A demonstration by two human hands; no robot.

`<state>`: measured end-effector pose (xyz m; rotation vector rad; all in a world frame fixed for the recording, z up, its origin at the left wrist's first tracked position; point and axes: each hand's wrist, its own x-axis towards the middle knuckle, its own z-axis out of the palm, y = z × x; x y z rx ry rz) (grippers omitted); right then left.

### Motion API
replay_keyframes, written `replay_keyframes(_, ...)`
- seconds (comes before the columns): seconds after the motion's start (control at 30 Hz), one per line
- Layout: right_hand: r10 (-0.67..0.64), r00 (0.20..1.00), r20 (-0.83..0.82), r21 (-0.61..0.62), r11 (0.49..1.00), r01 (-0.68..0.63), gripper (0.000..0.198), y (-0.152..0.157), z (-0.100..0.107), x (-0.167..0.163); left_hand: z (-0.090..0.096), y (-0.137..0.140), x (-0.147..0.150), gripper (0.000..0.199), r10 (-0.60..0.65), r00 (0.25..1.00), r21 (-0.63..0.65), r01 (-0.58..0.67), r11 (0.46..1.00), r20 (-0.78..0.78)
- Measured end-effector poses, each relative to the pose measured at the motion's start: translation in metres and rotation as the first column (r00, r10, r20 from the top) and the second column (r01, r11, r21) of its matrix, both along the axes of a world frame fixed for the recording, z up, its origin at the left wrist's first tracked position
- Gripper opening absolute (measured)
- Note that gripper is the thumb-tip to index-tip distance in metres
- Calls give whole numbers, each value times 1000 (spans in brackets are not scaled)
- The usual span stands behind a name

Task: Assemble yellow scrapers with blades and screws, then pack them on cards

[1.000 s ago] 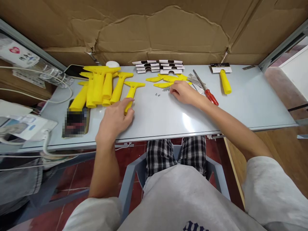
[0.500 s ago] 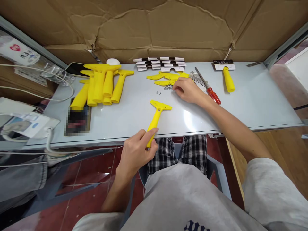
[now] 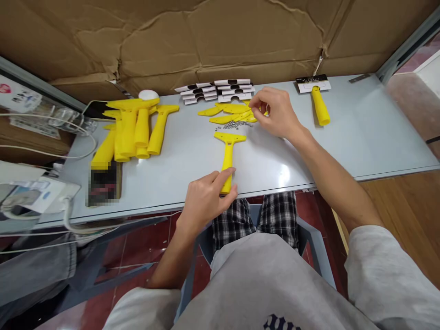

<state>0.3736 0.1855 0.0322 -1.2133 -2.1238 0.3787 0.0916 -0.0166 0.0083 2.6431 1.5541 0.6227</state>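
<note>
My left hand (image 3: 209, 195) is wrapped around the lower end of a yellow plastic scraper handle (image 3: 228, 158). Its wide T-shaped head points away from me, near the table's front edge. Over the right part of a pile of flat yellow scraper pieces (image 3: 225, 119) is my right hand (image 3: 275, 112), thumb and fingertips drawn together in a pinch. Whatever may be between those fingertips is too small or hidden to make out. Small metal screws (image 3: 237, 124) lie scattered just in front of the flat pieces, close to the scraper's head.
Several yellow scraper handles (image 3: 129, 130) are heaped at the left, beside a dark box (image 3: 105, 185). Folded white-and-black cards (image 3: 233, 90) stand stacked at the back. One carded yellow scraper (image 3: 320, 106) lies at the right, with a metal strip (image 3: 359, 78) beyond. Cables hang at the left.
My right hand has lifted off the screws and turned, its fingers still pinched. The scraper in my left hand has moved forward, nearer the screws. The red screwdriver is now out of sight.
</note>
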Motion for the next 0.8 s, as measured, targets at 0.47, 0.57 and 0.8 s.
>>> replay_keyframes(0.47, -14, 1000, 6, 32, 999, 14, 24, 4, 10, 16, 22, 17, 31, 94, -249, 906, -202, 188, 961, -343)
replay_keyframes(0.57, -67, 989, 135, -19, 997, 71, 25, 3, 22, 31, 36, 41, 25, 86, -353, 854, -262, 266, 928, -382)
replay_keyframes(0.8, -168, 917, 361, -304, 909, 286, 48, 27, 11, 91, 44, 81, 2, 84, -527, 791, -342, 424, 839, -311)
